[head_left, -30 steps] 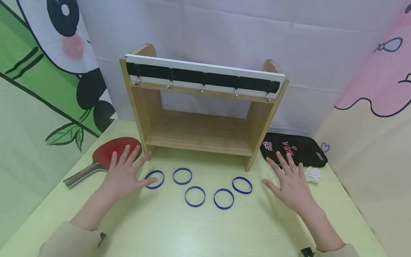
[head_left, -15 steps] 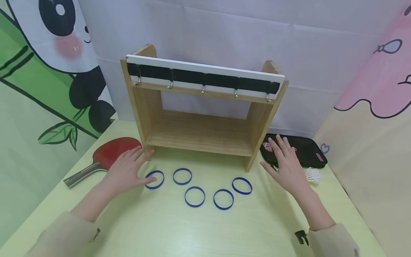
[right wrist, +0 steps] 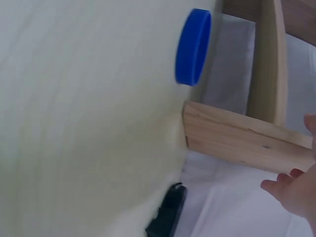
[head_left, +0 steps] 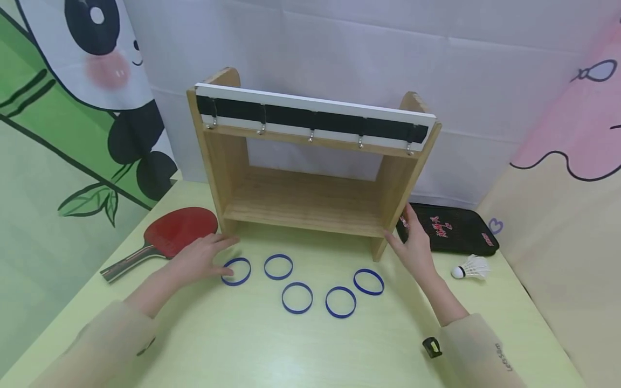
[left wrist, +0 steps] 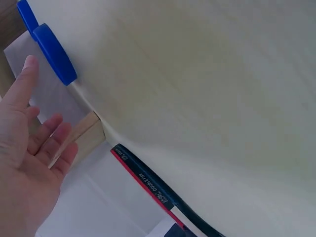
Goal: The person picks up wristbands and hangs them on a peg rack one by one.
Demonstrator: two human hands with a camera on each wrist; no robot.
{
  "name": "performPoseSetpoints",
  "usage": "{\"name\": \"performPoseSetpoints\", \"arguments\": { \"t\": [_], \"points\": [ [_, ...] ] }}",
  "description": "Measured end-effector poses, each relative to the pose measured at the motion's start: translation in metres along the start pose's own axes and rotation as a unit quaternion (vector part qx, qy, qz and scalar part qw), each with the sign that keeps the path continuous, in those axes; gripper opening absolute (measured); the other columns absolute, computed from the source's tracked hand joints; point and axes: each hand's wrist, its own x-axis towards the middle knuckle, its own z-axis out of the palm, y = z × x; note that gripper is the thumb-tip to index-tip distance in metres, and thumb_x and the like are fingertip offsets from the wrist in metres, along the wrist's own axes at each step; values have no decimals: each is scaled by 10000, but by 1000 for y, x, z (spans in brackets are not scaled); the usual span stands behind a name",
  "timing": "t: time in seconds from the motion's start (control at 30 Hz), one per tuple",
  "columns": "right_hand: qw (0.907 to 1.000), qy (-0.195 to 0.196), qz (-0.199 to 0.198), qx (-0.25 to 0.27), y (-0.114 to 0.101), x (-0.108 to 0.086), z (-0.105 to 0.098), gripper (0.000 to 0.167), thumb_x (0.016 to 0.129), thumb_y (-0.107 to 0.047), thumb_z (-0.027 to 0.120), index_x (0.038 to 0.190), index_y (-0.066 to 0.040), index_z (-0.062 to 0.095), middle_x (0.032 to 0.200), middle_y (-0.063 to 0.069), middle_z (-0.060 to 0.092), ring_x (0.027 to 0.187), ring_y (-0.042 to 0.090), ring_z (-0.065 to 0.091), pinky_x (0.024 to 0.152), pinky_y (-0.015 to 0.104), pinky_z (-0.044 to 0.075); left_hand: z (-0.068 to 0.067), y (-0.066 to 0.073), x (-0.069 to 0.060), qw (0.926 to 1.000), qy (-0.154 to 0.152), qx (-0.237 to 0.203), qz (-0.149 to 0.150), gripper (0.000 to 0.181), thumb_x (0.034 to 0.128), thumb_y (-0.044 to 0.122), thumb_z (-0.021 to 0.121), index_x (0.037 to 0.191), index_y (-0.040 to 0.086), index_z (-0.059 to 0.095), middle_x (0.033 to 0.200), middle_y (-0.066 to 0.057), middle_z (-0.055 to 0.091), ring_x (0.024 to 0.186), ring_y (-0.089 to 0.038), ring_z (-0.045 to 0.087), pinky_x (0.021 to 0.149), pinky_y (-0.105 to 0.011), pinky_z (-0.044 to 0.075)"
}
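My left hand (head_left: 196, 261) hovers with relaxed fingers beside the leftmost blue ring (head_left: 249, 267) and the left foot of a wooden rack (head_left: 305, 223). In the left wrist view its palm faces up and nothing is held. My right hand (head_left: 416, 250) is at the rack's right side panel (right wrist: 247, 136), thumb on one side and fingers on the other; whether it touches the wood I cannot tell. Several thin blue rings (head_left: 356, 303) lie flat on the table before the rack. Small metal hooks (head_left: 311, 134) line the rack's white-and-black top strip.
A red table tennis paddle (head_left: 180, 229) lies at the left, close to my left hand. At the right, beyond my right hand, are a black case (head_left: 466, 234) and a white shuttlecock (head_left: 474, 268). A pale curtain (head_left: 339, 48) hangs behind the rack.
My right hand has moved left from over the black case to the rack's right side, uncovering the shuttlecock. My left hand has lowered slightly from over the paddle. The rings stay put.
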Motion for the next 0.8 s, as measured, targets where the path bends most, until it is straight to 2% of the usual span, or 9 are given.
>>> {"name": "performPoseSetpoints", "arguments": {
  "t": [0.13,0.23,0.3,0.37,0.43,0.57,0.7,0.8],
  "points": [
    [9969,64,250,747,5,-3,15,844,855,-183,705,1508,-183,170,1430,187,403,1296,367,424,910,509,474,3,-3,6,9995,-189,-230,70,777,686,450,811,1343,150,525,1247,-121,594,1164,-345,529,820,-462,534],
    [9918,70,422,1201,4,-4,22,827,871,-167,682,1508,-206,157,1423,193,389,1287,385,427,867,495,497,5,-7,13,9981,-308,-524,3,696,704,394,814,1297,127,567,1032,-44,668,957,-232,620,735,-346,547],
    [9885,92,563,1403,-1,-4,23,798,878,-153,673,1501,-191,175,1411,194,390,1284,370,433,867,480,502,7,-10,16,9961,-402,-776,-115,622,717,352,814,1254,122,600,888,25,663,813,-139,613,661,-271,520],
    [9861,115,689,1506,-4,-4,24,763,886,-138,660,1490,-151,193,1398,212,396,1271,375,442,873,496,495,8,-12,18,9935,-491,-1000,-212,527,731,314,809,1191,119,641,814,60,652,736,-96,590,622,-237,492],
    [9835,144,806,1611,-3,-2,24,736,885,-117,659,1475,-120,220,1388,221,403,1263,374,448,879,516,487,9,-15,19,9919,-539,-1131,-217,418,751,274,798,1120,119,678,794,66,662,714,-86,591,623,-238,493],
    [9838,216,705,1637,15,1,32,713,887,-151,661,1465,-153,243,1384,208,416,1237,373,466,954,548,433,13,-16,20,9910,-537,-1221,-133,240,775,206,779,995,130,717,829,48,691,755,-99,622,690,-273,529],
    [9847,115,614,1629,15,1,30,713,895,-167,653,1468,-184,228,1392,193,411,1195,366,486,1026,565,359,12,-15,19,9902,-508,-1300,-55,168,780,166,772,937,134,723,822,46,693,751,-99,620,702,-283,533],
    [9832,-58,601,1722,10,1,26,725,904,-144,637,1475,-180,192,1411,215,374,1181,395,479,977,597,389,11,-14,19,9887,-477,-1419,-107,139,778,152,772,908,134,723,800,50,686,730,-99,609,684,-266,520]
  ]
}}
